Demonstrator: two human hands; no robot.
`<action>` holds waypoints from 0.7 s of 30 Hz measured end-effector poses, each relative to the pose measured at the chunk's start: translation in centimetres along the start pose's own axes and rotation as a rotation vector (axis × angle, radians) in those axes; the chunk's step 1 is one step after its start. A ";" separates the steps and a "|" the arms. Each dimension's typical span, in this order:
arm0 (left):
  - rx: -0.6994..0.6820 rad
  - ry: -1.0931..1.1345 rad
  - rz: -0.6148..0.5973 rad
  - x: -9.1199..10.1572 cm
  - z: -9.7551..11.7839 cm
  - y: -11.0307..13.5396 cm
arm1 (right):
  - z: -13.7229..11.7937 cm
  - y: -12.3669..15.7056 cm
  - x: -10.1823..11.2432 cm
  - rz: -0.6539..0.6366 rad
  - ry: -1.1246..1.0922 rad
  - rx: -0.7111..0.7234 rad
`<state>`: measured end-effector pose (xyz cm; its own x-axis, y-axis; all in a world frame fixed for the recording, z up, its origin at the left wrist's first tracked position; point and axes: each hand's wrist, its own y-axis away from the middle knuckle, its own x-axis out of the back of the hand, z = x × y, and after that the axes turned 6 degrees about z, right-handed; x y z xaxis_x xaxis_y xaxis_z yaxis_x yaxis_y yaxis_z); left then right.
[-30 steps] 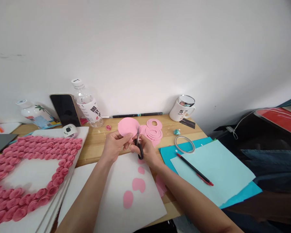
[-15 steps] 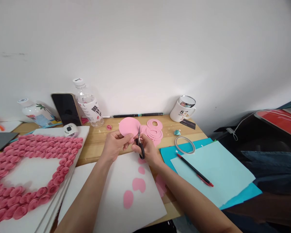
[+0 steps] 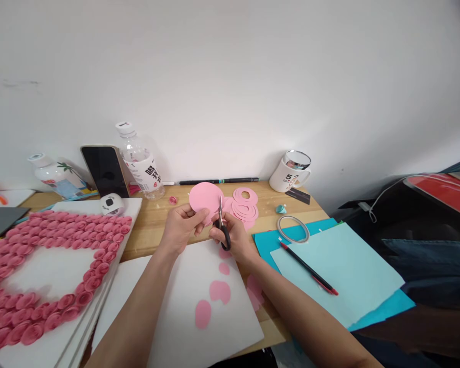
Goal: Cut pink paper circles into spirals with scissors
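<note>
A round pink paper disc (image 3: 204,196) is pinched at its lower edge by my left hand (image 3: 182,225). My right hand (image 3: 232,234) is closed around scissors (image 3: 224,232) with black handles, their blades pointing up at the disc's right edge. Whether the blades are fully closed I cannot tell. Just behind the scissors lies a pile of pink paper rings (image 3: 245,210). Below my hands, several pink paper scraps (image 3: 220,292) rest on a white board (image 3: 176,327).
Rolled pink paper roses (image 3: 72,232) frame a white panel at left. A phone (image 3: 105,171), a plastic bottle (image 3: 142,163) and a mug (image 3: 287,173) stand along the wall. Blue paper (image 3: 341,271) at right carries a pen (image 3: 308,268) and a tape roll (image 3: 293,229).
The pink disc has shifted slightly upward and tipped a little. The scissor blades look more upright against its edge. My hands stay in nearly the same place.
</note>
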<state>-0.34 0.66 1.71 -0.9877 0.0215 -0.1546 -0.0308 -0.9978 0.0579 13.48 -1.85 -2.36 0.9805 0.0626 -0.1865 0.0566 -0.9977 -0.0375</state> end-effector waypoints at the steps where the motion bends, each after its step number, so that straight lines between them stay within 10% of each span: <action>1: 0.001 0.002 0.002 0.0 0.0 0.0 | 0.1 0.0 0.0 -0.002 0.003 -0.006; 21: 0.043 0.003 -0.032 -0.2 -0.1 0.3 | -0.1 0.0 -0.4 -0.073 -0.093 0.050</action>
<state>-0.13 0.34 1.65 -0.9857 0.0533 -0.1601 -0.0692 -0.9930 0.0953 13.08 -1.85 -2.22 0.9521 0.1395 -0.2720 0.1154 -0.9880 -0.1027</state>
